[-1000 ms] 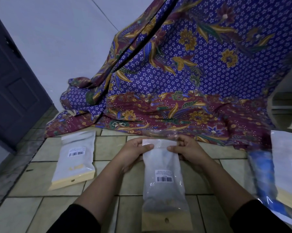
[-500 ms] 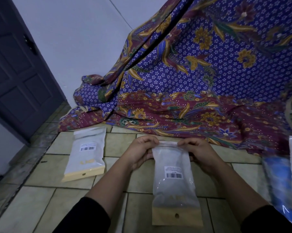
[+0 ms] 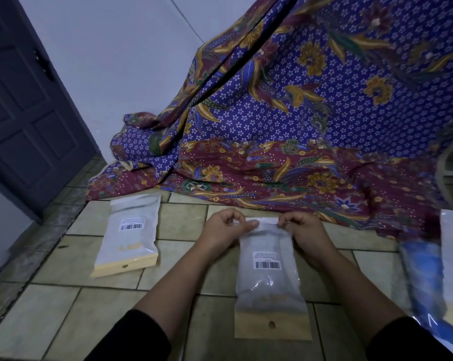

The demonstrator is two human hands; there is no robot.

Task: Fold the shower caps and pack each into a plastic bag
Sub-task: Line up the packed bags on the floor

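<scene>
Fingers (image 3: 248, 225) of the left hand (image 3: 220, 231) curl and pinch the top edge of the bag (image 3: 268, 282). The right hand (image 3: 306, 235) pinches the same edge at the other corner. Both hands sit knuckles up, with the arms reaching forward. The bag lies flat on the floor (image 3: 63, 295) between the arms. A second bag (image 3: 131, 235) lies to the left, well apart.

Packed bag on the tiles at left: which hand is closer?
Left. The left hand pinches the top edge of the middle bag on the side facing the packed bag; the right hand pinches the far side.
</scene>
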